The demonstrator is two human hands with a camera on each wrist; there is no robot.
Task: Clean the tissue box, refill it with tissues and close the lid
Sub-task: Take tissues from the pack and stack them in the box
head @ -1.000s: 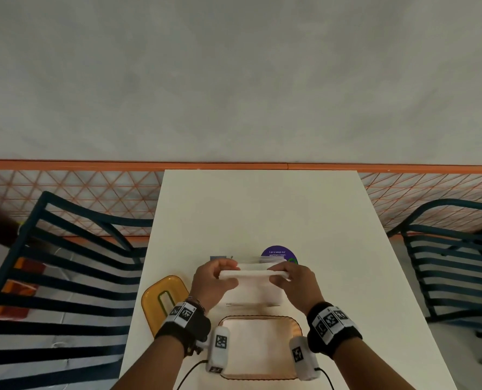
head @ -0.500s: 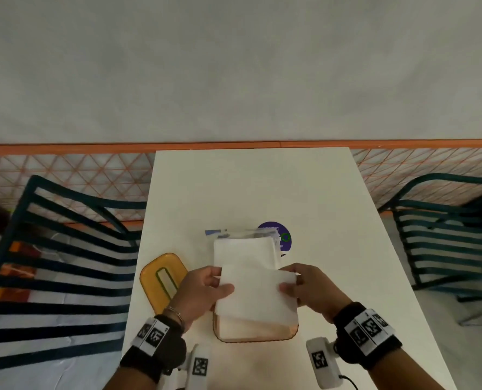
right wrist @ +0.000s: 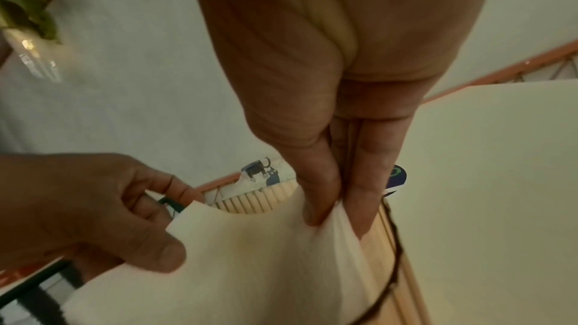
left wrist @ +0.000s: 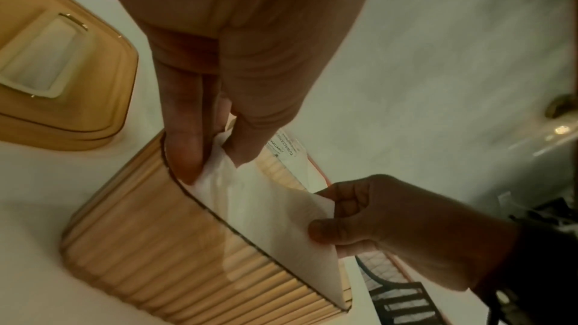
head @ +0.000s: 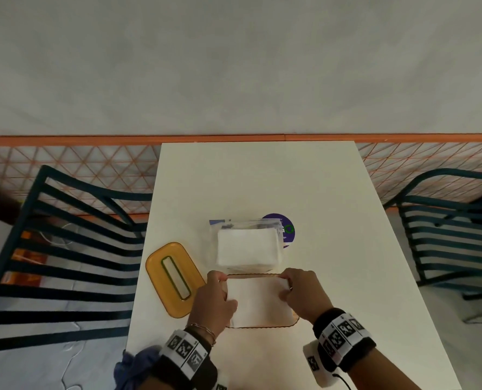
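tissue box (head: pixel 289 323) | between both hands | left hand (head: pixel 213 302), right hand (head: pixel 301 294) pinch tissue sheet (head: pixel 255 301) inside it

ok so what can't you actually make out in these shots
- Bottom of the tissue box: hidden in all views by the tissues that the left hand and right hand pinch.
- Print on the tissue pack: too small in head view, cut off by the fingers in wrist views.
- Purple sticker: pack covers part, text too small.
- Left chair: cut off by the frame edge.
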